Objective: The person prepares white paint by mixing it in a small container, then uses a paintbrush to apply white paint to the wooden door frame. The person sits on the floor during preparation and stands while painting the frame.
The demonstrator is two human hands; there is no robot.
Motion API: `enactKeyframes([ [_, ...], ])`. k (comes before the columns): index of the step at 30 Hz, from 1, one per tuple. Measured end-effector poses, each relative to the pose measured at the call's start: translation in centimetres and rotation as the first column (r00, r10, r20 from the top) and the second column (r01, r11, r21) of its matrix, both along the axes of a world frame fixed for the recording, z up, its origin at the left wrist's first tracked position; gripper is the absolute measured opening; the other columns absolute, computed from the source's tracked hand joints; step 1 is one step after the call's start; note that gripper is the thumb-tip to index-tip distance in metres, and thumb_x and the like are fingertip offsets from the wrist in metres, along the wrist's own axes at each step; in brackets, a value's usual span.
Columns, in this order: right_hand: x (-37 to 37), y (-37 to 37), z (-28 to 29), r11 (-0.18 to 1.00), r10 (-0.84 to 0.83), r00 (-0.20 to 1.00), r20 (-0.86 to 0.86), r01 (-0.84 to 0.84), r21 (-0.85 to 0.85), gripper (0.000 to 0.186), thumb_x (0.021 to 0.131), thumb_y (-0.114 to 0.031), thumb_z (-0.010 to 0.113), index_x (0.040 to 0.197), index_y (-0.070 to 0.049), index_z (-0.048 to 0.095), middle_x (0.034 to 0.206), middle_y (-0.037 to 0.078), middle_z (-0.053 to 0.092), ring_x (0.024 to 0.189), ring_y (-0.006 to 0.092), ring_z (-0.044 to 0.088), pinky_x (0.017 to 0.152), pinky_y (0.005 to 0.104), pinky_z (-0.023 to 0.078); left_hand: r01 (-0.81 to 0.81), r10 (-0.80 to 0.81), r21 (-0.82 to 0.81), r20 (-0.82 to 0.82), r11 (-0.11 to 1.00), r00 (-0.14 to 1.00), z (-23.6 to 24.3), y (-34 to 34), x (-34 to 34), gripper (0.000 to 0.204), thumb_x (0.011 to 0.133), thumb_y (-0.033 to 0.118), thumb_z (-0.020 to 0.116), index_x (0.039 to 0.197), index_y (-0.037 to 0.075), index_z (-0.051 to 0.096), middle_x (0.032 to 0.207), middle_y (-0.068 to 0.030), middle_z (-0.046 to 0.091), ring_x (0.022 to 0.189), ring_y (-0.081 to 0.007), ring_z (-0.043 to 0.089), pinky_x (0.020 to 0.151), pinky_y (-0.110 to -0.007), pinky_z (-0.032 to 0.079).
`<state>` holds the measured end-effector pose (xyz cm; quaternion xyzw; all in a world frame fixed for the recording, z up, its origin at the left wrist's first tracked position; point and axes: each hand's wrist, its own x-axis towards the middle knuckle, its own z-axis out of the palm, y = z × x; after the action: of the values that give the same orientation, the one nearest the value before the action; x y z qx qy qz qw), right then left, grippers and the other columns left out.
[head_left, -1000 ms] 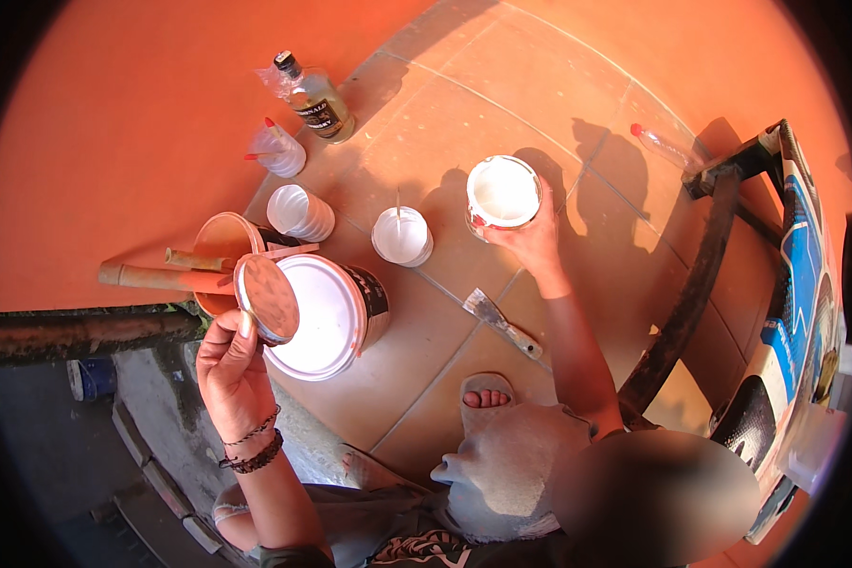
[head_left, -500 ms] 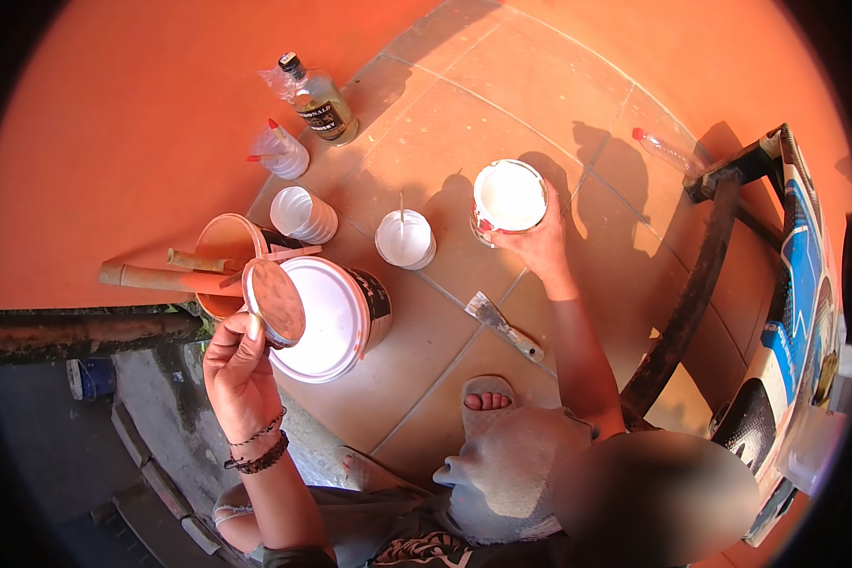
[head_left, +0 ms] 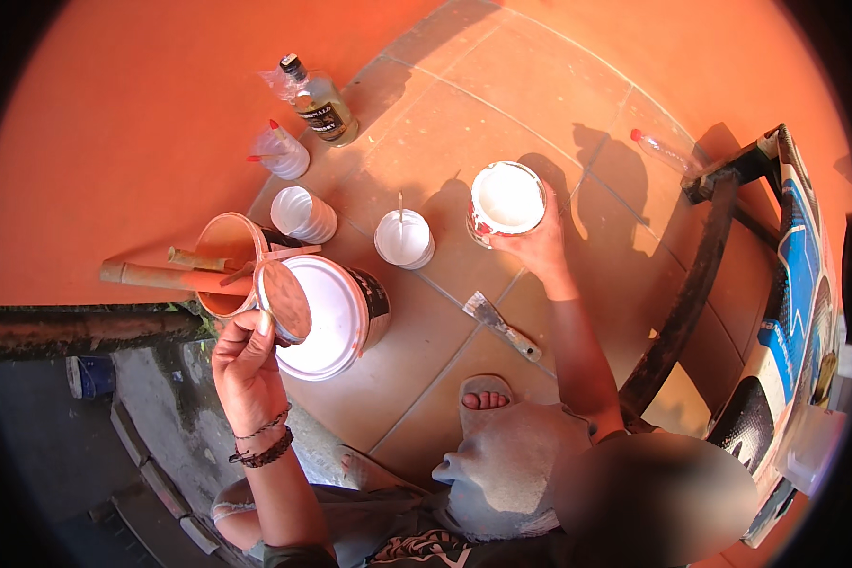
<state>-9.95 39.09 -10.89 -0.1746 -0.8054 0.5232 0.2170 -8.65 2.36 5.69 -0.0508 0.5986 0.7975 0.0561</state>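
Note:
My left hand (head_left: 248,364) grips a round reddish-brown lid (head_left: 284,299) by its lower edge, over the white-lidded paint bucket (head_left: 321,349). In my right hand (head_left: 530,246) is an open can (head_left: 506,194) with white contents, held upright above the tiles, fingers wrapped round it. Left of that can stands a white cup (head_left: 407,251) with a thin stick in it. A scraper (head_left: 504,327) lies on the tiles below. An orange bucket (head_left: 220,241) with bamboo pieces (head_left: 151,275) across it sits behind the paint bucket.
Stacked cups (head_left: 312,216), cups with red-tipped items (head_left: 289,156) and a glass bottle (head_left: 324,114) line the orange wall (head_left: 142,114). At right are a plastic bottle (head_left: 665,149) and a dark frame (head_left: 691,284) with a printed board (head_left: 788,284). A ledge (head_left: 85,331) edges the tiles at left.
My left hand has moved a little to the right with the lid. My right hand and its can have shifted only slightly.

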Motion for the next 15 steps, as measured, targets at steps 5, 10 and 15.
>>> enactKeyframes([
  [5,-0.1,0.3,0.4,0.999,-0.005,1.0,-0.018,0.005,-0.051,0.107,0.052,-0.022,0.097,0.141,-0.001,0.041,0.132,0.014,0.061,0.123,0.026,0.061,0.103,0.0404,0.051,-0.02,0.02,-0.017,0.011,1.0,1.0,0.4,0.9,0.2,0.01,0.097,0.006,0.066,0.1,-0.003,0.069,0.092,-0.0058,0.07,0.081,-0.0129,0.063,0.08,-0.027,0.05],
  [10,0.1,0.8,-0.2,0.996,-0.006,1.0,-0.024,0.004,-0.089,0.106,0.053,-0.021,0.096,0.141,-0.001,0.041,0.13,0.014,0.062,0.122,0.0259,0.061,0.102,0.0404,0.052,0.022,-0.021,-0.039,0.007,0.999,1.0,0.3,2.0,0.2,0.009,0.097,0.006,0.067,0.097,-0.003,0.069,0.086,-0.0048,0.069,0.076,-0.0117,0.06,0.074,-0.026,0.046],
  [15,-0.1,0.2,-0.9,1.0,-0.008,1.0,-0.023,0.007,-0.026,0.106,0.052,-0.02,0.095,0.141,0.0,0.041,0.128,0.015,0.064,0.12,0.0271,0.063,0.1,0.0409,0.053,0.113,-0.114,-0.046,-0.032,0.993,0.993,-0.7,6.0,-1.6,0.009,0.094,0.006,0.072,0.095,-0.002,0.07,0.086,-0.003,0.07,0.074,-0.0085,0.058,0.071,-0.023,0.044],
])
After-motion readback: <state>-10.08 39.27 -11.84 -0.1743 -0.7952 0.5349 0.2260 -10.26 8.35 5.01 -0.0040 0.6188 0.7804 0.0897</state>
